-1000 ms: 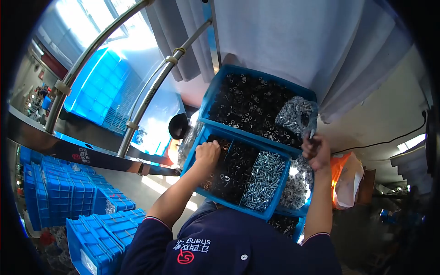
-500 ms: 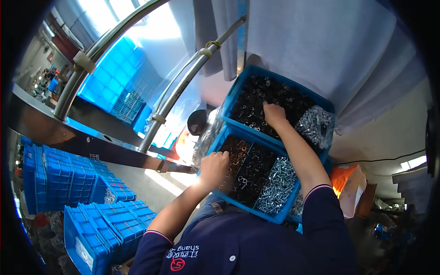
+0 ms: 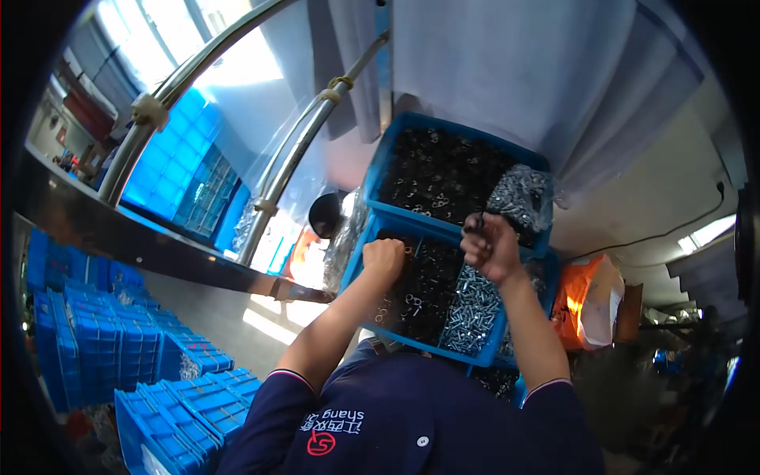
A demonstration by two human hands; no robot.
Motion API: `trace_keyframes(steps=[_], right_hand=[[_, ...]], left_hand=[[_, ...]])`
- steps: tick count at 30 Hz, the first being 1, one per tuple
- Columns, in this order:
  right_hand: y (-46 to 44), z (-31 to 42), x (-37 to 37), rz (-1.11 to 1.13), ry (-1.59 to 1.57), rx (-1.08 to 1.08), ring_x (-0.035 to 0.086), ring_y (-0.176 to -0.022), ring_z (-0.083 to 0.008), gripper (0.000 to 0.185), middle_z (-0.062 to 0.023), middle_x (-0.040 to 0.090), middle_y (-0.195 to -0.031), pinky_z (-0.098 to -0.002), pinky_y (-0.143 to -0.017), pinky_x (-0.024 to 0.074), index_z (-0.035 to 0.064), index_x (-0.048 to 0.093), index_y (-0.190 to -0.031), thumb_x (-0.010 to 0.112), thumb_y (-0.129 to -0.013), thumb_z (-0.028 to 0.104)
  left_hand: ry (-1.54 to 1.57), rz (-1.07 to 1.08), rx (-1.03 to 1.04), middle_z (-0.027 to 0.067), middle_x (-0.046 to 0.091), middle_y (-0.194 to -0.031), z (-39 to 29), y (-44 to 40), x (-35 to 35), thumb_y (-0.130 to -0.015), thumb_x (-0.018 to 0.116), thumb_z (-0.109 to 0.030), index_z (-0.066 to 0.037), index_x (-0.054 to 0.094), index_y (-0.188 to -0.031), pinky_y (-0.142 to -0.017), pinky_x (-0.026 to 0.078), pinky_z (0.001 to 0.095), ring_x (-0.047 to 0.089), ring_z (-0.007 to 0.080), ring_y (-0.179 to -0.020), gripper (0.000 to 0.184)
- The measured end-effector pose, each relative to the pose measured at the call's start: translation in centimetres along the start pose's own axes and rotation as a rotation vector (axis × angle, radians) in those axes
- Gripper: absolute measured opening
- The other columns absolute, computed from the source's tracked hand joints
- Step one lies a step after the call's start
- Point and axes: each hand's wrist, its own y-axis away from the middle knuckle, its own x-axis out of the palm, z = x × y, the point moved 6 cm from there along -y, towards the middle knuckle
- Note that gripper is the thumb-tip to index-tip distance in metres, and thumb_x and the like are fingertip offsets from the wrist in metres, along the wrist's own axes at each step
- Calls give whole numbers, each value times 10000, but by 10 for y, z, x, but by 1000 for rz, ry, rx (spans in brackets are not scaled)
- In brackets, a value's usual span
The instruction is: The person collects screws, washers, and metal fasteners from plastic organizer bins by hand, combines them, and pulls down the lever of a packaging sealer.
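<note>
1. Clock centred on the divided blue tray [image 3: 358, 263], 12 pointing away from the wearer.
2. Left hand [image 3: 385, 261], about 10–11 o'clock: over the tray's left compartment, knuckles up, fingers curled under. Fingertips hidden; cannot tell whether it grips anything. Hand and forearm mask much of the coppery rings [image 3: 381, 309].
3. Right hand [image 3: 492, 247], 2 o'clock: raised above the tray, thumb and finger pinched on a small dark piece [image 3: 474, 225]. Its shape is hard to make out; the other fingers are curled.
4. Middle compartment: black parts [image 3: 427, 277], too dark to separate. Right compartment: silvery screws [image 3: 473, 315], partly behind the right hand.
5. Rear blue bin [image 3: 413, 222], 12–1 o'clock: dark fittings inside, a clear bag [image 3: 518, 195] of silvery parts at its right end.
6. Lower bin, 5 o'clock: mostly covered by tray and wearer.
</note>
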Motion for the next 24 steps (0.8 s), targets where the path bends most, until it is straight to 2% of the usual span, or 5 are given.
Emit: trace_keyframes(steps=[6,11,15,20,24], right_hand=[[72,-56,-50,-313,7,-29,379,-466,-98,205,-18,483,-599,-242,-423,277,70,588,-864,520,-961,238],[91,-92,-58,-488,-207,-39,620,-824,-203,229,-107,633,-880,-353,-749,523,15,583,-1010,491,-964,220],[88,-111,-42,-204,-398,-104,557,-1090,-252,293,-139,550,-1192,-403,-982,429,-14,500,-1170,402,-979,186],[89,-129,-69,-220,-457,-117,583,-1032,-221,230,-135,599,-1092,-382,-942,465,-7,565,-1061,442,-962,160],[90,-132,-68,-366,-484,-65,591,-987,-231,172,-143,612,-1027,-380,-921,499,-21,594,-967,505,-935,123]], left_hand=[[128,43,158,177,679,-768,-19,17,-73,-742,642,-227,-64,704,-760,-644,535,435,678,330,-721,175],[230,60,657,78,669,-806,-103,63,-143,-726,668,-267,-106,700,-803,-672,518,394,658,274,-791,181],[142,247,799,108,659,-876,-157,84,-113,-754,631,-257,-77,705,-828,-710,538,412,661,307,-847,208],[271,261,772,131,652,-972,-145,92,-83,-786,581,-186,-61,688,-977,-746,545,429,655,326,-897,252],[711,89,650,137,650,-890,-91,100,-120,-806,650,-88,-39,673,-999,-692,538,372,662,302,-845,201]])
